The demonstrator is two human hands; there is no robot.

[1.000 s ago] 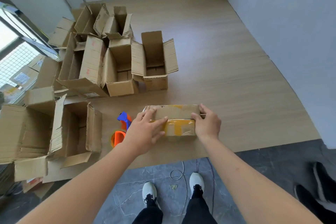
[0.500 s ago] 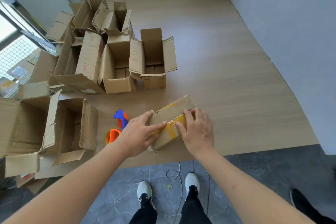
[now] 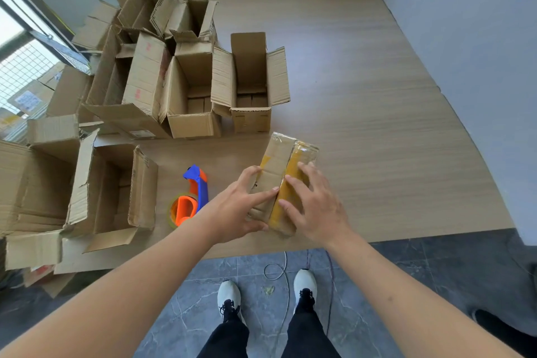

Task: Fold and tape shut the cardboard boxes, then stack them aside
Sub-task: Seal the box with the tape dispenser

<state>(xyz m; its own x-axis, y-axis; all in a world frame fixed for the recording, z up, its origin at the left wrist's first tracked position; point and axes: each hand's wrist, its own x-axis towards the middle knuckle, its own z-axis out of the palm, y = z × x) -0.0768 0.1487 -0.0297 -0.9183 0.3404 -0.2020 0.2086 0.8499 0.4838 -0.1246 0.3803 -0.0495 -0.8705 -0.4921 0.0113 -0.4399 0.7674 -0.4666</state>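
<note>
There is one view only, from the person's head. It looks forward and steeply down, close over the near edge of the table (image 3: 363,125), with wide-angle bending.

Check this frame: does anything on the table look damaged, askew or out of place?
The open box at the left has a ragged, torn flap edge. The small taped box under the left hand and right hand sits skewed to the table edge. The tape dispenser lies tipped on its side.
</note>
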